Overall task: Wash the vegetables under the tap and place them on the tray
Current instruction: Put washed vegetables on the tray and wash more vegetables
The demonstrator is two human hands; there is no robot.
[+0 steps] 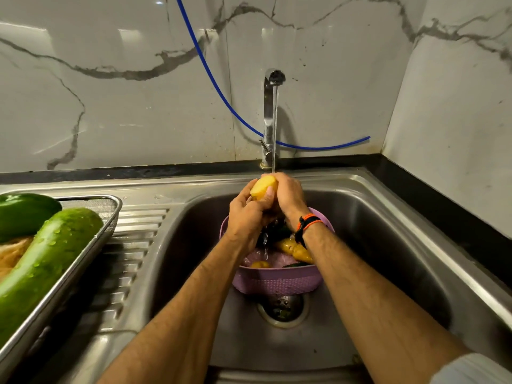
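Note:
Water runs from the steel tap (270,112) onto a yellow potato (263,187), which both hands clasp above the sink. My left hand (245,214) wraps it from below left and my right hand (288,196) covers it from the right. Under the hands a purple basket (277,281) stands in the sink basin (374,245); it holds a yellowish carrot (296,249), a small yellow vegetable (260,264) and dark ones partly hidden by my wrists. On the left a steel mesh tray (109,225) carries a wet green cucumber (52,256) and a green pepper (25,214).
The ribbed drainboard (133,245) lies between tray and basin. A blue hose (219,87) hangs along the marble wall behind the tap. The drain (282,309) sits just in front of the basket. A black counter edge (443,206) runs along the right wall.

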